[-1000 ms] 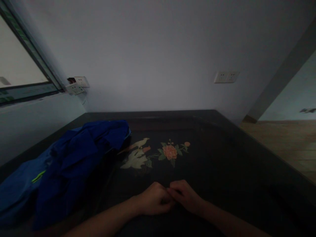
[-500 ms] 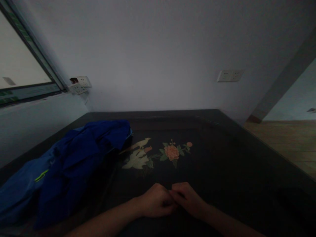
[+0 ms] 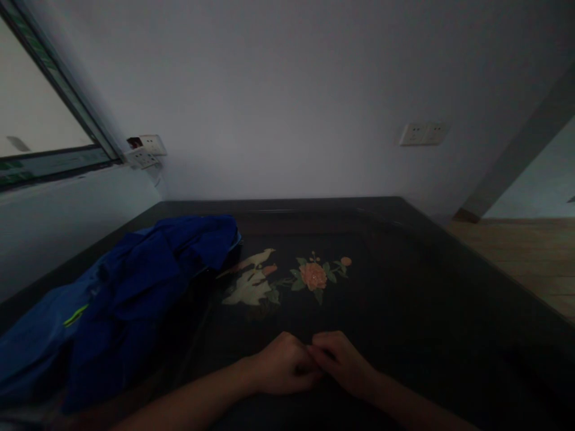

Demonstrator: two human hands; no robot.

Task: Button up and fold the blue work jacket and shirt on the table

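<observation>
My left hand is closed, its fingers curled inward, low in the middle of the view. My right hand meets it from the right, also closed, with the thumb and fingers touching the left hand's fingers. No object shows in either hand. Both rest at the near part of a dark table. Beyond them the tabletop carries a flower picture and a pale bird picture. Left of the hands lies a crumpled blue garment with a small yellow-green strip, apart from both hands.
A white wall stands behind the table's far edge. It bears a double socket at right and sockets in the left corner, beside a window frame. Wooden floor shows past the table's right edge. The light is dim.
The view has shifted very slightly. Both hands stay together in the same pose, and the garment has not moved.
</observation>
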